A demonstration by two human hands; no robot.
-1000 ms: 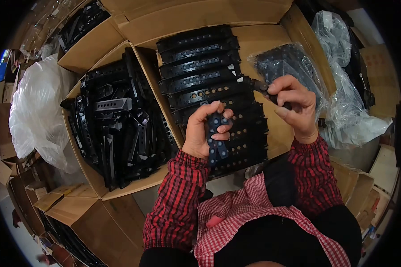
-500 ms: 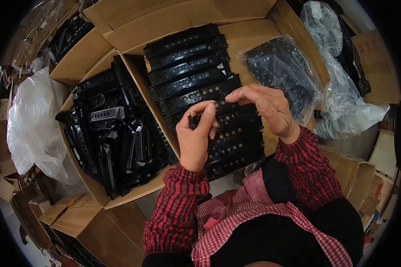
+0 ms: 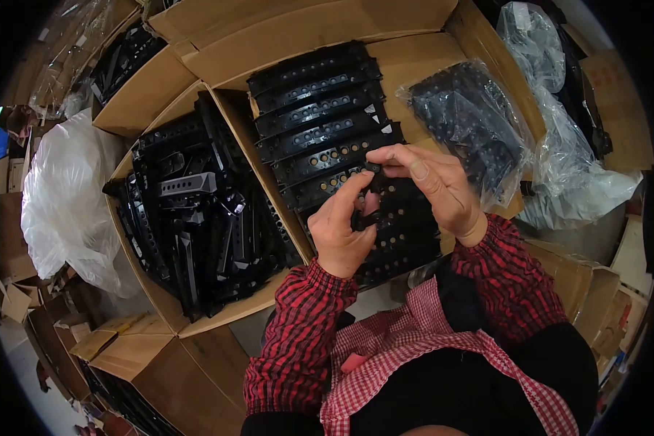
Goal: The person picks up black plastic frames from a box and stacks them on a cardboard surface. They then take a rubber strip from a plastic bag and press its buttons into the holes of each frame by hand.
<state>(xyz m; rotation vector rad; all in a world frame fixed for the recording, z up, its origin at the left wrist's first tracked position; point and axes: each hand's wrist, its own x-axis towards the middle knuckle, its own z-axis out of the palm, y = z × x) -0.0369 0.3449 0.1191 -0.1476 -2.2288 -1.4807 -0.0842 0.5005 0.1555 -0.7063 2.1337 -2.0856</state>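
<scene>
- I see a small black piece (image 3: pixel 373 167) at the meeting fingertips of my two hands, above the carton and between the palms.
- My right hand (image 3: pixel 443 187) comes in from the right, its fingertips pinched together on that piece.
- My left hand (image 3: pixel 344 231) is curled just below and to the left, its index fingertip by the same piece; something dark shows inside the curl, but I can't tell whether the fingers grip it.
- Beneath both hands I have a row of black perforated strips (image 3: pixel 316 134), lying side by side in an open carton (image 3: pixel 418 54).
- Right of the row, near my right hand, a clear bag of dark parts (image 3: pixel 463 109) lies in the same carton.
- Left of the cardboard divider (image 3: pixel 251 171), well apart from my hands, black parts (image 3: pixel 196 211) lie jumbled together.
- For writing, I find faint reddish marks on a cardboard panel (image 3: pixel 614 109) at far right, too blurred to read, and a pale label-like patch (image 3: pixel 521 16) on the clear plastic (image 3: pixel 559 160), also illegible.
</scene>
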